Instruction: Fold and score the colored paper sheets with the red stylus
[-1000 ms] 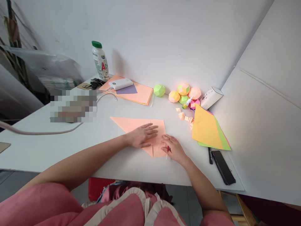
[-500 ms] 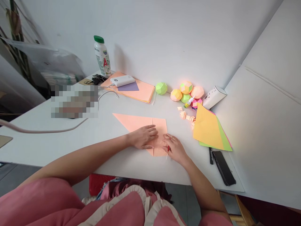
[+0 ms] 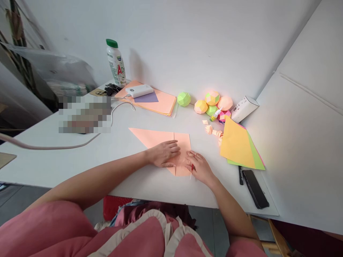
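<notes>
Peach-coloured paper [image 3: 158, 136] lies flat on the white table, with a pointed corner to the left and a straight crease or seam running down its middle. My left hand [image 3: 164, 153] rests flat on it, fingers stretched out and a little apart. At the paper's right edge, my right hand [image 3: 199, 167] is closed around a thin red-and-white pen-like stick [image 3: 192, 169]. Its exact kind is too small to make out, and the fingers partly hide it. The two hands are close together but do not touch.
Several faceted paper balls [image 3: 200, 106] sit by the wall, with a small glue bottle [image 3: 215, 114] among them. Yellow paper [image 3: 237, 144] and a black phone [image 3: 255, 189] lie right. Behind are peach sheets [image 3: 164, 102], a power bank [image 3: 139, 91] and a bottle [image 3: 116, 66]; a cable [image 3: 64, 147] crosses left.
Both hands stay in nearly the same place on the paper. The whole view has shifted very slightly; nothing has been picked up or let go.
</notes>
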Available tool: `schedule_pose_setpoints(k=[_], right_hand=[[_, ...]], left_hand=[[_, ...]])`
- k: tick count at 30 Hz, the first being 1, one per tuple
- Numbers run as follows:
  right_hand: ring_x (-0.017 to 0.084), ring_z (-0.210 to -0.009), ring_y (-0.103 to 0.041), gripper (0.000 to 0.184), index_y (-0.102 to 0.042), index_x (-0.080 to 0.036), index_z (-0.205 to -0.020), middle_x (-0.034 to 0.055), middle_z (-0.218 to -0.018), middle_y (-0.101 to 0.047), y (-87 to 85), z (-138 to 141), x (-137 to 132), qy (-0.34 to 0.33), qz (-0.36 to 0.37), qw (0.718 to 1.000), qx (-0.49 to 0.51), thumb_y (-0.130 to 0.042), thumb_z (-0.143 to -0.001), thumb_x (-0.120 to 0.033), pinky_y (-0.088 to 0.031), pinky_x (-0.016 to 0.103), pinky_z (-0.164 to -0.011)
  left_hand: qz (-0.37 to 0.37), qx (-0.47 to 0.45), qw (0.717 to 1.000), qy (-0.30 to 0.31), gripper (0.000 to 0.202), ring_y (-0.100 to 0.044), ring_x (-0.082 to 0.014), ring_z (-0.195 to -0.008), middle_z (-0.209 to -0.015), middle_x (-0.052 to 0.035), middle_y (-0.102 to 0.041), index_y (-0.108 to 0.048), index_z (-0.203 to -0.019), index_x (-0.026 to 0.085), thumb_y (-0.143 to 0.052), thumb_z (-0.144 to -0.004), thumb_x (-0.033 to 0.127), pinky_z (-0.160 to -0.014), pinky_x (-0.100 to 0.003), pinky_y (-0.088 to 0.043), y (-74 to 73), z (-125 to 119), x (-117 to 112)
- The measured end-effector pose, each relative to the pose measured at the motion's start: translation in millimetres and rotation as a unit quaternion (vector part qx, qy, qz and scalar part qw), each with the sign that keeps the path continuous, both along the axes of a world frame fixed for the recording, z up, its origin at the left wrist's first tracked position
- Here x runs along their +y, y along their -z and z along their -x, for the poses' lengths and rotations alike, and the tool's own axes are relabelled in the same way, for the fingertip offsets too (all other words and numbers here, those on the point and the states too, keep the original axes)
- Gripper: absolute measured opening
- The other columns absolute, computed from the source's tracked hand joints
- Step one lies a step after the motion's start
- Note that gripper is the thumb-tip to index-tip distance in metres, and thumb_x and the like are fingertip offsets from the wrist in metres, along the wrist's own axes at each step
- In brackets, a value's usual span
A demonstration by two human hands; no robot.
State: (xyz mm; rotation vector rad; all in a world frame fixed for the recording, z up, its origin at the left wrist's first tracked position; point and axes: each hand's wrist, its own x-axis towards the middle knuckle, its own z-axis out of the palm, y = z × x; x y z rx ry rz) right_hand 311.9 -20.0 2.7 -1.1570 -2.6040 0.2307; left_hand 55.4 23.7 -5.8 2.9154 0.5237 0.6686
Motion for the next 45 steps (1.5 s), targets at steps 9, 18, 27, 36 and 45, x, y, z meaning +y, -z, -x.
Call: schedule_pose_setpoints(k=[9, 18, 27, 36, 45], right_hand=[[0.030, -0.130, -0.051, 0.024, -0.062, -0.021, -0.111, 0.0120, -0.136, -0.057, 1.1, 0.1, 1.1, -0.001, -0.005, 1.000, -0.010, -0.059, -0.088, -0.022, -0.049, 0.053, -0.102], [0.029, -0.131, -0.049, 0.026, -0.061, -0.018, -0.114, 0.0150, -0.137, -0.056, 2.7, -7.7, -1.7, -0.001, -0.005, 1.000, -0.010, -0.056, -0.088, -0.019, -0.048, 0.051, -0.103], [0.027, -0.135, -0.045, 0.026, -0.058, -0.020, -0.116, 0.0138, -0.141, -0.053, -3.4, -28.9, -22.4, -0.011, 0.019, 1.000, -0.007, -0.049, -0.091, -0.020, -0.043, 0.053, -0.107], [0.024, -0.131, -0.050, 0.018, -0.060, -0.024, -0.106, 0.0105, -0.134, -0.059, 4.7, -73.3, -75.8, 0.075, 0.011, 0.992, 0.098, -0.054, -0.090, -0.021, -0.050, 0.048, -0.101], [0.024, -0.104, -0.061, 0.018, -0.060, -0.024, -0.106, 0.0100, -0.108, -0.065, 6.4, -104.5, -109.1, 0.198, -0.108, 0.968, 0.111, -0.055, -0.089, -0.021, -0.056, 0.044, -0.085]], left_hand=[[-0.041, 0.038, 0.998, -0.009, 0.056, -0.054, -0.0256, -0.080, -0.071, -0.0092, -0.061, -0.066, -0.068, 0.021, -0.028, -0.094, 0.054, -0.114, -0.044, -0.029, -21.7, 1.3, -4.1], [0.025, 0.147, 0.909, -0.389, 0.069, -0.046, -0.0208, -0.044, -0.043, -0.0094, -0.046, -0.060, -0.051, 0.016, -0.030, -0.092, 0.062, -0.051, -0.039, -0.037, -39.6, -8.3, -96.7], [0.054, 0.211, 0.917, -0.335, 0.027, -0.065, -0.0277, -0.074, -0.079, -0.0130, -0.066, -0.068, -0.085, 0.012, -0.052, -0.091, 0.033, -0.061, -0.036, -0.047, -41.4, 28.1, -94.4], [0.097, 0.198, 0.963, -0.153, 0.079, -0.021, -0.0338, -0.145, -0.158, -0.0169, -0.021, -0.032, -0.148, 0.012, -0.055, -0.085, 0.052, -0.115, -0.045, -0.025, -13.7, 23.8, -53.6], [0.156, 0.243, 0.943, -0.166, 0.078, -0.031, -0.0398, -0.135, -0.156, -0.0131, -0.030, -0.041, -0.144, 0.021, -0.056, -0.079, 0.060, -0.108, -0.052, -0.026, -29.7, 7.6, -66.2]])
